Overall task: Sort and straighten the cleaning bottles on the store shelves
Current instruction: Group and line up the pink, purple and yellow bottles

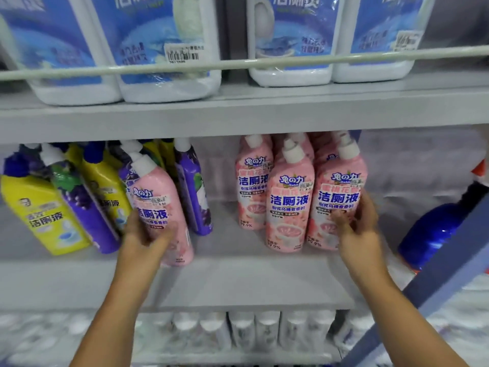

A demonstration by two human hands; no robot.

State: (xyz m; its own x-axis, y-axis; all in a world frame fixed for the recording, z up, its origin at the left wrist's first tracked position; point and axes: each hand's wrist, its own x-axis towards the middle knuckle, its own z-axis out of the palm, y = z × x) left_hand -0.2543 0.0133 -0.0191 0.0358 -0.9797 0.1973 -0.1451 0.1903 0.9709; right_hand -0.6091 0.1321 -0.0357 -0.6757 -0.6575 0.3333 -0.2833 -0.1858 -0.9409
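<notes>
On the middle shelf (238,276) my left hand (146,234) grips a pink toilet-cleaner bottle (158,197) that leans left among purple bottles (193,186) and yellow bottles (42,213). To the right stands a group of upright pink bottles (289,197). My right hand (357,226) holds the rightmost front pink bottle (340,197), with the fingers wrapped round its lower right side.
Large white and blue jugs (164,49) stand on the upper shelf behind a rail (238,64). A dark blue bottle (434,231) lies tilted at the far right. White-capped bottles (254,329) fill the shelf below. A blue bar (423,295) crosses the lower right.
</notes>
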